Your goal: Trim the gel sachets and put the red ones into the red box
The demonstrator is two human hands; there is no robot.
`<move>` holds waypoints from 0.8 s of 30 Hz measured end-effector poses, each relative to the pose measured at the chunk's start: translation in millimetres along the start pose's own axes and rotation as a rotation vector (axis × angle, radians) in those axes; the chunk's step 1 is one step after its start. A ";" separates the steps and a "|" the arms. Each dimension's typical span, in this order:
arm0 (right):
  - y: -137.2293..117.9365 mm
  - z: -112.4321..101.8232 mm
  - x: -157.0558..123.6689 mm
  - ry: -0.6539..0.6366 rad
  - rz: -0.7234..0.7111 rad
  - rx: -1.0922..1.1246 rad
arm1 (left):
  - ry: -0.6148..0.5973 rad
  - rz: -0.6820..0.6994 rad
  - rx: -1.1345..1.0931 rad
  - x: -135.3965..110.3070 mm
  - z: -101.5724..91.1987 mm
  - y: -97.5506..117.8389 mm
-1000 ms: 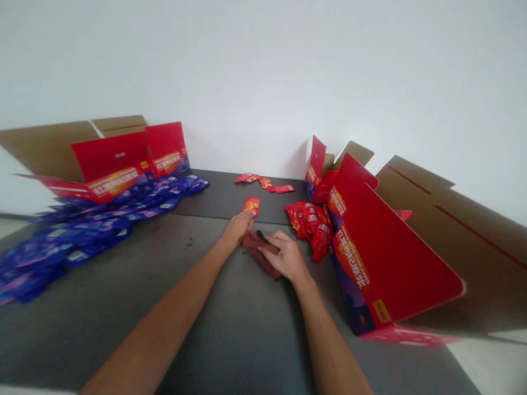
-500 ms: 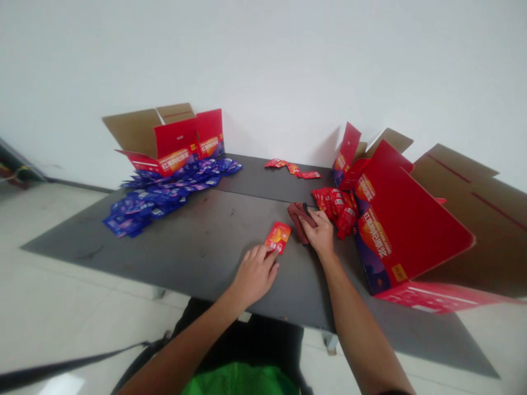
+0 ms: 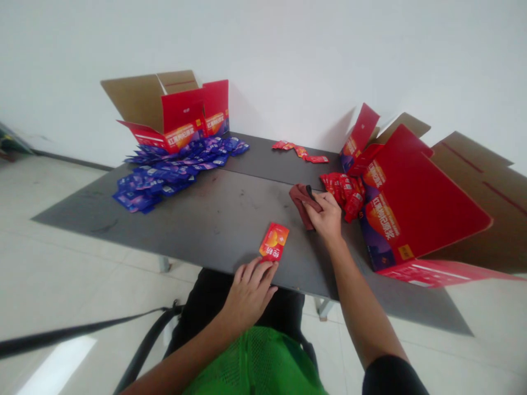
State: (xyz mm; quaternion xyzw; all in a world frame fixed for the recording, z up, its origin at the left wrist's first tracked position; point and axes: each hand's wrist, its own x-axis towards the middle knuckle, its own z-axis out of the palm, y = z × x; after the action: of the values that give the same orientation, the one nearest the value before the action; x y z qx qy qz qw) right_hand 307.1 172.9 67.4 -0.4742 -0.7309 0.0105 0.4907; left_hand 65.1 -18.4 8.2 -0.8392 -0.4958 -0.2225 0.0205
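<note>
Head view: the left hand (image 3: 249, 293) is nearer the red sachet (image 3: 274, 242), its fingers (image 3: 256, 273) slightly apart at the sachet's near end, long axis slanting far-right; the right hand (image 3: 325, 215) clamps a maroon cloth (image 3: 302, 204).

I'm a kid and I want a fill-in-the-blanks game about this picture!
1. The right hand rests on a dark red ____.
2. The ____ touches a lone red packet.
3. The packets on the left side of the table are ____.
4. The mesh top the person wears is ____.

Answers: cloth; left hand; blue; green.
</note>
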 end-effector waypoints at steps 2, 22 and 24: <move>-30.3 -0.7 -8.0 -0.097 -0.090 0.017 | 0.022 0.021 -0.005 -4.9 7.5 -2.5; -81.0 21.0 -41.2 -0.544 -0.374 -0.036 | 0.003 0.001 -0.107 -12.2 20.6 -13.6; -82.5 23.7 -53.7 -0.644 -0.443 -0.002 | -0.007 -0.003 -0.108 -12.3 19.6 -13.7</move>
State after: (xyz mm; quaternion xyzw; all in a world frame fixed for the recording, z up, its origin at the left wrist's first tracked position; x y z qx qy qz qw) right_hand 237.2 100.4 56.8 -0.2780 -0.9322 0.0518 0.2259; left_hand 55.4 -16.5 -16.8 -0.8392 -0.4843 -0.2459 -0.0269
